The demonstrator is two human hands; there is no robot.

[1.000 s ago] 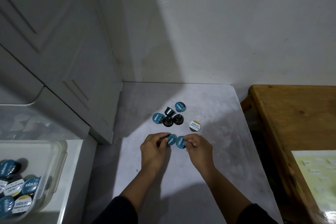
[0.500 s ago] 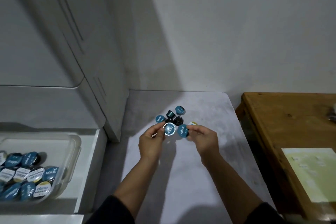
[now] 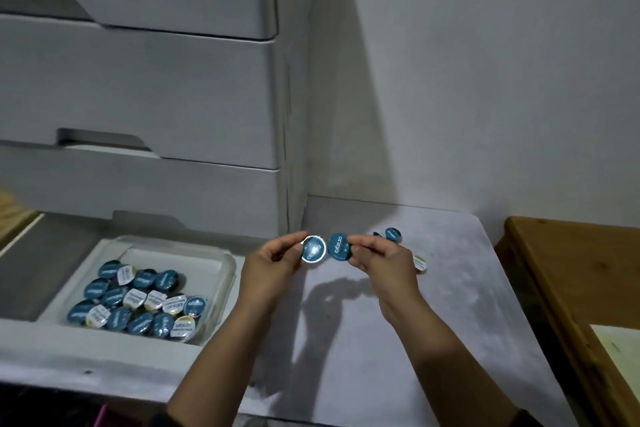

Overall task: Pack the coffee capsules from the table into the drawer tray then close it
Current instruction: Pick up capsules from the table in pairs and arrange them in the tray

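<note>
Above grey table (image 3: 415,340), blue-lidded capsules (image 3: 313,248).

A: Dim, bluish overall. Light falls from upper left; hands cast hard shadows down the table (image 3: 363,340).

B: Glare spot on the left-held capsule (image 3: 313,249). Lines bow at frame edges; bottom-left corner goes murky.

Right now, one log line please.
left hand: holds blue capsule | right hand: holds second blue capsule | tray: part-filled | drawer: open
</note>
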